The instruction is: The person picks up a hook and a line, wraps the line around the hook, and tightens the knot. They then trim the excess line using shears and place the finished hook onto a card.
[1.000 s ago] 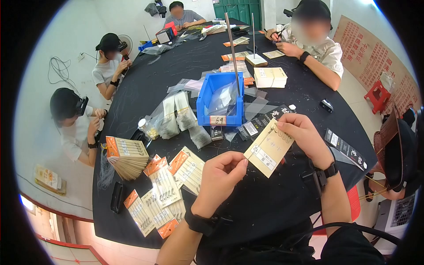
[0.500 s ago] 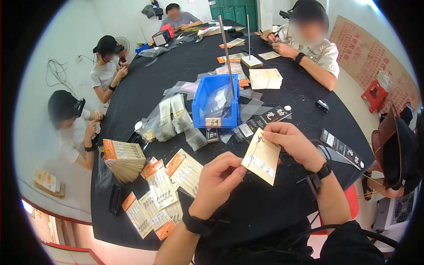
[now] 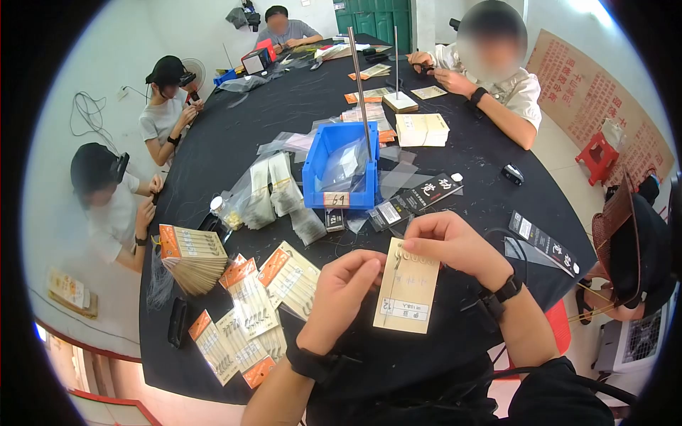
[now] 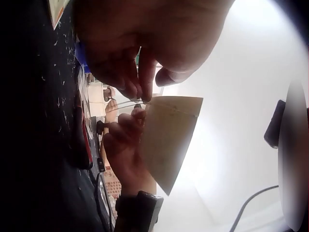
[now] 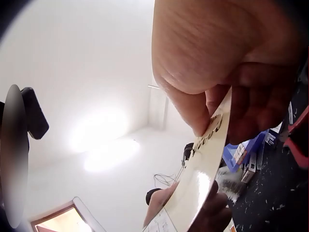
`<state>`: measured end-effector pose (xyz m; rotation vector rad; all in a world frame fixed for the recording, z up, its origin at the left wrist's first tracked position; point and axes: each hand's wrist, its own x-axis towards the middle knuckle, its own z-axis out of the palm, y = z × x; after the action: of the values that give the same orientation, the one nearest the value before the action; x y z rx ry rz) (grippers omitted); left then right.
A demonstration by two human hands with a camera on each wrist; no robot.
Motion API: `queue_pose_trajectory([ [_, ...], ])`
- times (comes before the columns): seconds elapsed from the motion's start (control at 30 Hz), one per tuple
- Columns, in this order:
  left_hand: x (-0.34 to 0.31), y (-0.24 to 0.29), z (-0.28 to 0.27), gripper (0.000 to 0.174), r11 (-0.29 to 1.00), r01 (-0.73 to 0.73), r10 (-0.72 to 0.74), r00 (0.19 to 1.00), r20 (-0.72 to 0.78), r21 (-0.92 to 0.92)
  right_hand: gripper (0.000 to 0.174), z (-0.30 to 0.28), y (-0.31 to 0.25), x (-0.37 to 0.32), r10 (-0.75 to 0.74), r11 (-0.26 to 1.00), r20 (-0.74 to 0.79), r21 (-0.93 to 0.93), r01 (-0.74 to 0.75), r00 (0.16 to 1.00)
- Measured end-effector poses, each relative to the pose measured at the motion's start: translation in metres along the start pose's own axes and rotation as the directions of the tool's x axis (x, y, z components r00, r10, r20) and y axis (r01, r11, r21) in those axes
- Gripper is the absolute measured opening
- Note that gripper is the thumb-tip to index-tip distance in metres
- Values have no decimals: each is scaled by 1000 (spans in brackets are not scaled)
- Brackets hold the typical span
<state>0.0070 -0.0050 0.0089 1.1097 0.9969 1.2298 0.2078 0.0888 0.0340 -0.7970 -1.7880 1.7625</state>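
Observation:
In the head view, my right hand [image 3: 451,248] pinches the top of a cream fishing-hook card [image 3: 408,295], thumb in front over a row of small dark hooks [image 3: 418,257]. The card hangs nearly upright, with a white printed label [image 3: 405,309] low on it. Dark thin line runs down its left side. My left hand [image 3: 344,295] is bent at the card's upper left edge, thumb and forefinger tips close together; I cannot tell whether they pinch a line. In the left wrist view those fingertips [image 4: 145,96] meet right at the edge of the card [image 4: 169,140].
Orange-headed hook cards [image 3: 252,302] and a fanned bundle [image 3: 192,263] lie left. Ahead stand a blue bin [image 3: 341,201] and a metal rod [image 3: 359,92]. Black packets [image 3: 543,241] lie right, a card stack [image 3: 423,131] farther back. Several people sit around the table.
The card has swung from a slant to nearly upright, and its lower end has moved down and left. Both hands are slightly lower; the left fingertips have slid toward its upper edge.

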Motion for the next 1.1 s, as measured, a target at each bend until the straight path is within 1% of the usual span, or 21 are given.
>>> queue_pose_trajectory([
  [0.03,-1,0,1,20,1000,22,-22,1000,1,12,18,2,0,0,-18,1000,9,16,18,1000],
  [0.17,-1,-1,6,19,997,61,-60,998,-30,44,15,3,8,2,-40,999,16,-24,40,999],
  [0.23,0,-1,5,18,997,56,-55,998,-17,50,15,4,11,3,-61,997,41,-36,63,997],
  [0.37,0,-3,5,19,998,50,-50,999,-5,38,15,8,8,2,-43,997,26,-68,44,999],
  [0.53,0,-2,5,18,993,54,-53,999,-9,100,16,10,8,2,-49,990,1,-129,48,999],
  [0.63,1,-5,3,18,989,46,-46,999,-3,138,15,11,8,2,-66,989,1,-132,65,998],
  [0.7,1,-7,3,18,986,45,-45,999,-6,160,14,12,6,2,-42,990,-2,-132,42,999],
  [0.8,1,-10,5,19,988,14,-8,999,-36,156,13,13,8,2,-50,989,-7,-141,49,999],
  [0.9,2,-11,5,20,985,8,-1,999,-42,172,13,12,9,2,-64,987,-12,-151,61,998],
  [0.93,1,-10,5,20,986,28,-23,999,-32,166,12,11,9,3,-65,986,-12,-154,63,998],
  [1.0,1,-8,3,19,986,69,-68,998,-14,154,12,10,7,3,-50,990,-40,-132,45,998],
  [1.03,2,-8,3,20,983,76,-76,997,-7,168,12,9,6,2,-42,992,-55,-122,35,998],
  [1.07,2,-8,3,21,980,82,-84,996,0,181,12,9,4,2,-47,988,-69,-149,36,997],
  [1.1,1,-9,3,21,977,88,-91,996,7,195,13,7,3,2,-22,990,-105,-137,8,994],
])
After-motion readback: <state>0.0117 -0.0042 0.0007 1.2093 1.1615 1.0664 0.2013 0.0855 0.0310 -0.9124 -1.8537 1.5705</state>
